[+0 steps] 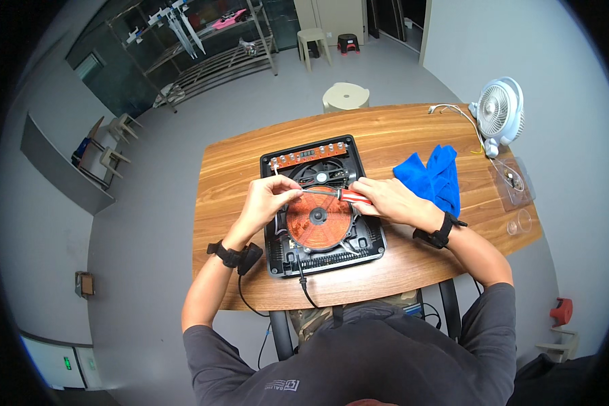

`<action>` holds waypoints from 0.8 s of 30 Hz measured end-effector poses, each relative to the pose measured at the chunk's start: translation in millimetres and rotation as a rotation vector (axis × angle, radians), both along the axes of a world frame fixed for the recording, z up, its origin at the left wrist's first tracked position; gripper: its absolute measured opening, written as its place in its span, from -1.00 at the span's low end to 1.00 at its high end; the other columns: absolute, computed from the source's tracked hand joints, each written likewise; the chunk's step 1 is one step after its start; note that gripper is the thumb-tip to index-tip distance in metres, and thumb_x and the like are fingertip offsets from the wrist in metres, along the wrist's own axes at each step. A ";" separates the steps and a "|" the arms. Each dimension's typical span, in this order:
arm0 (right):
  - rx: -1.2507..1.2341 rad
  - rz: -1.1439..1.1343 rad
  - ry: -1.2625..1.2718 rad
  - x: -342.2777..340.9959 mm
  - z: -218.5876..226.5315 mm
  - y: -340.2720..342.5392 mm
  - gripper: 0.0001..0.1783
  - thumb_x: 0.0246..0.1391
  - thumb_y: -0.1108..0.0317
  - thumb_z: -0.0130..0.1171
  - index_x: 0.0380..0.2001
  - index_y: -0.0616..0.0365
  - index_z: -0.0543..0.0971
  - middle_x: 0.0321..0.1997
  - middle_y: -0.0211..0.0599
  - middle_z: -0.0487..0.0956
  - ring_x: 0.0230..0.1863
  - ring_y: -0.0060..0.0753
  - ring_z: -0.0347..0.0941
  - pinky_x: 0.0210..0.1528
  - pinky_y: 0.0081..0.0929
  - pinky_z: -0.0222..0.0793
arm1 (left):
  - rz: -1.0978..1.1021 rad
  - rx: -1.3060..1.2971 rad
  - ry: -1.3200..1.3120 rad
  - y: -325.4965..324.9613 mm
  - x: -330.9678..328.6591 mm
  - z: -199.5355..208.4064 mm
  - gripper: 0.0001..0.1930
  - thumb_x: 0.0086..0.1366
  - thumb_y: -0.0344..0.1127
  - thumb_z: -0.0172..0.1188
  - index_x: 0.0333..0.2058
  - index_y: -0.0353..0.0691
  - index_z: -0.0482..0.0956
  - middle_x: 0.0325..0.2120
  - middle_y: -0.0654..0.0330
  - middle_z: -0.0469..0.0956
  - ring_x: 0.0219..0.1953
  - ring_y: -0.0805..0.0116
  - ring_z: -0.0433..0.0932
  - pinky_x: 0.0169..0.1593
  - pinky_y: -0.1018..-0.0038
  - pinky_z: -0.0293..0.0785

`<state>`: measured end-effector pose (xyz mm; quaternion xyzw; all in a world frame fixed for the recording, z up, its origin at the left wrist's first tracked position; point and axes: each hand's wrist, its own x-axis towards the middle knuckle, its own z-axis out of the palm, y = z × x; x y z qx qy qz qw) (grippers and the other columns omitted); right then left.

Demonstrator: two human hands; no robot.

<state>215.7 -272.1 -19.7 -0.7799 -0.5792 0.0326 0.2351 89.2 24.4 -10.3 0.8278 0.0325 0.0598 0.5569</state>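
An opened induction cooker [273, 252] lies in its black housing on the table in front of me. Its round copper coil [304, 227] sits at the near part, with a black cooling fan [310, 170] behind it and an orange circuit board [309, 155] along the far edge. My right hand [394, 199] is closed around the red-and-white handle of a screwdriver [353, 196], whose shaft points left above the coil. My left hand [269, 200] pinches thumb and forefinger together at the screwdriver's tip; anything small between them is too small to make out.
Blue cloth gloves [432, 177] lie right of the cooker. Farther right are a white fan [499, 111], a clear tray [510, 181] with small parts, and a clear cup [520, 222]. A black power cord [304, 284] runs off the near table edge. A stool [346, 97] stands beyond the table.
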 end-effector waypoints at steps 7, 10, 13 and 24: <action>-0.017 -0.008 -0.020 1.2 4.0 -3.4 -0.67 0.28 0.09 0.11 -0.05 0.07 0.48 -0.16 -0.12 0.54 -0.27 0.14 0.58 -0.28 0.01 0.54 | -0.024 -0.090 0.045 -1.6 1.7 -5.1 -0.90 0.33 -0.46 0.35 -0.23 -0.37 0.69 -0.36 0.14 0.72 -0.31 0.47 0.70 -0.21 0.54 0.68; -0.022 -0.012 -0.039 2.9 6.1 -4.5 -0.65 0.26 0.09 0.15 -0.03 0.08 0.50 -0.16 -0.14 0.55 -0.25 0.10 0.58 -0.28 -0.05 0.54 | -0.027 -0.062 0.026 -4.0 1.8 -3.6 -0.90 0.33 -0.47 0.35 -0.24 -0.37 0.69 -0.36 0.14 0.72 -0.31 0.48 0.71 -0.21 0.54 0.68; -0.037 -0.009 -0.033 4.7 8.0 -5.5 -0.61 0.24 0.10 0.20 0.01 0.10 0.51 -0.14 -0.17 0.57 -0.23 0.04 0.59 -0.29 -0.14 0.55 | -0.041 0.013 -0.004 -7.9 -0.2 2.1 -0.91 0.32 -0.47 0.35 -0.24 -0.37 0.69 -0.36 0.14 0.72 -0.30 0.48 0.71 -0.19 0.54 0.69; 0.097 0.011 0.377 12.9 13.0 -10.2 -0.57 0.26 0.15 0.26 0.03 0.21 0.45 -0.03 0.08 0.60 0.02 0.07 0.59 0.07 -0.16 0.49 | -0.092 -0.045 0.022 -7.8 0.2 7.4 -0.91 0.30 -0.50 0.37 -0.24 -0.36 0.68 -0.36 0.15 0.72 -0.28 0.46 0.72 -0.17 0.53 0.70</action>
